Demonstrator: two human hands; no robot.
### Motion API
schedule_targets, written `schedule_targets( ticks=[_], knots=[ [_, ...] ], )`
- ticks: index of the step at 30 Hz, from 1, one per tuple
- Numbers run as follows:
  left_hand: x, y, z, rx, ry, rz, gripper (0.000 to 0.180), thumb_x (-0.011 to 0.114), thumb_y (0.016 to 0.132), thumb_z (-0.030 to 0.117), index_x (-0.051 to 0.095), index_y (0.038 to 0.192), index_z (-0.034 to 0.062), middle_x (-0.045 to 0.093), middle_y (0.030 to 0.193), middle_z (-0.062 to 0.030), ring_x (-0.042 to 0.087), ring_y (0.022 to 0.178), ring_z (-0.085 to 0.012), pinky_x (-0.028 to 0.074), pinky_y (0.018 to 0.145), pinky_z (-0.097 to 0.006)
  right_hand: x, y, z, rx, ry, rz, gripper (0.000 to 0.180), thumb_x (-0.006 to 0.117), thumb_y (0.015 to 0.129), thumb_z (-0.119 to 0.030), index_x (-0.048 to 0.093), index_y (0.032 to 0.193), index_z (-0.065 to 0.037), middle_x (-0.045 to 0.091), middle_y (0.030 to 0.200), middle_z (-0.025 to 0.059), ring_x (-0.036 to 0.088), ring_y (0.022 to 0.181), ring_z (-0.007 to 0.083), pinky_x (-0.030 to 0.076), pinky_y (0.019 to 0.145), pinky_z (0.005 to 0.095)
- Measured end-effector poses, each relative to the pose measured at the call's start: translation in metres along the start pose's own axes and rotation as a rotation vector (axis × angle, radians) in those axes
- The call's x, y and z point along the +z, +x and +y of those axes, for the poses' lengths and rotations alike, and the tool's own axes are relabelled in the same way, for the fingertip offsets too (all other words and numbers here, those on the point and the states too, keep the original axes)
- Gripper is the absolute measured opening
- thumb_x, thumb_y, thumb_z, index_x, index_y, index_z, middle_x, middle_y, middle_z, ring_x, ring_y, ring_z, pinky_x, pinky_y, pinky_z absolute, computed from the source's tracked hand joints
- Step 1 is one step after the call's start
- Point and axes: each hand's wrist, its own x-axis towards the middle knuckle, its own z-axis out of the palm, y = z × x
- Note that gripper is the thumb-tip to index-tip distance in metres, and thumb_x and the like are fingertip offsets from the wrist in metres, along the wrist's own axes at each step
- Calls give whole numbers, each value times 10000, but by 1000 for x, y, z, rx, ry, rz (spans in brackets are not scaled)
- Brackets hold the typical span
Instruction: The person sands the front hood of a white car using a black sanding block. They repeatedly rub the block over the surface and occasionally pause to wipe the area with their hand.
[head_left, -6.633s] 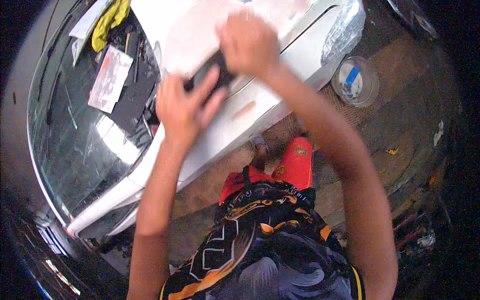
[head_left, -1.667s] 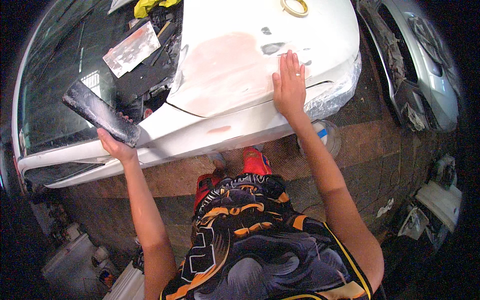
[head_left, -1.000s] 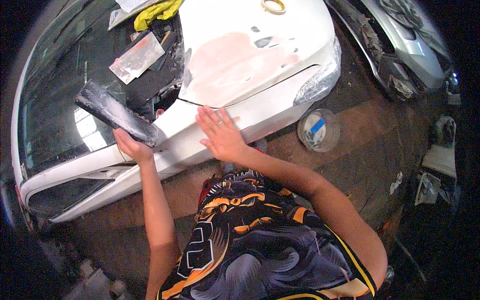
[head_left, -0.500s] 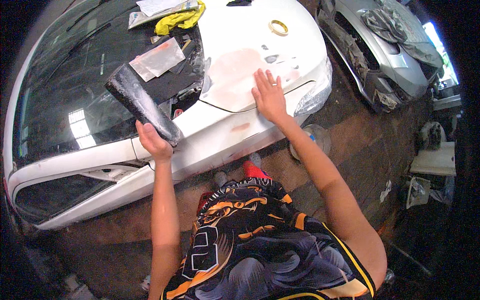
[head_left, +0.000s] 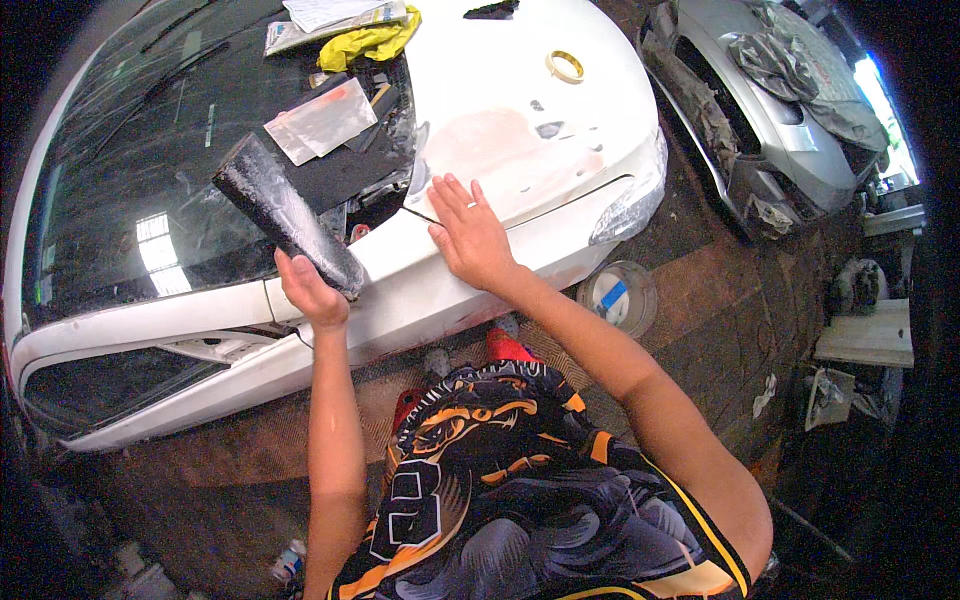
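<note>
My left hand point(head_left: 308, 292) grips the lower end of a long black sanding block point(head_left: 284, 216), dusted white, and holds it up over the edge of the windscreen. My right hand point(head_left: 470, 234) lies flat with fingers spread on the white car's front wing point(head_left: 540, 215), just below a pinkish sanded filler patch point(head_left: 490, 150) and next to the bonnet gap.
On the white car lie a roll of tape point(head_left: 565, 66), a yellow cloth point(head_left: 370, 42), papers point(head_left: 325, 120) and a clear bag. A lidded plastic tub point(head_left: 617, 296) stands on the brown floor by the wheel. A stripped silver car point(head_left: 770, 120) stands at the right.
My right hand slid over the wing, down toward its lower edge and back up beside the filler patch. My left hand keeps the block lifted off the panel.
</note>
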Motion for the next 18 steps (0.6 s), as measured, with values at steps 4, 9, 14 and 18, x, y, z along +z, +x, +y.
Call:
schedule_targets(
  ticks=[4, 9, 14, 18],
  knots=[
    [-14, 4, -21, 5, 31, -43, 532, 433, 1124, 380, 433, 1415, -66, 644, 1214, -230, 694, 1013, -313, 571, 924, -422, -3, -6, -10, -80, 60, -38, 592, 457, 1080, -325, 428, 1548, 36, 362, 1663, 214, 284, 1573, 364, 181, 1285, 578],
    [-14, 1, -32, -22, -46, 16, 509, 402, 1130, 396, 444, 1408, -28, 670, 1153, -232, 709, 958, -322, 594, 874, -452, -11, -16, 5, -82, 24, -82, 584, 438, 1085, -333, 411, 1583, -29, 329, 1700, 132, 273, 1584, 319, 172, 1283, 598],
    [-6, 5, -7, -78, -49, -23, 546, 374, 1131, 408, 437, 1443, -35, 655, 1221, -232, 704, 995, -338, 592, 902, -459, -18, -13, 72, 42, -152, -58, 552, 421, 1093, -318, 420, 1600, -100, 365, 1695, 61, 296, 1575, 306, 160, 1279, 620],
    [-7, 4, 1, -144, -129, -74, 589, 378, 1122, 436, 411, 1485, -26, 618, 1288, -243, 687, 1052, -343, 590, 908, -473, -22, -11, 121, 167, -331, -132, 539, 412, 1099, -316, 421, 1608, -140, 374, 1693, 44, 290, 1576, 326, 145, 1271, 651]
  ],
)
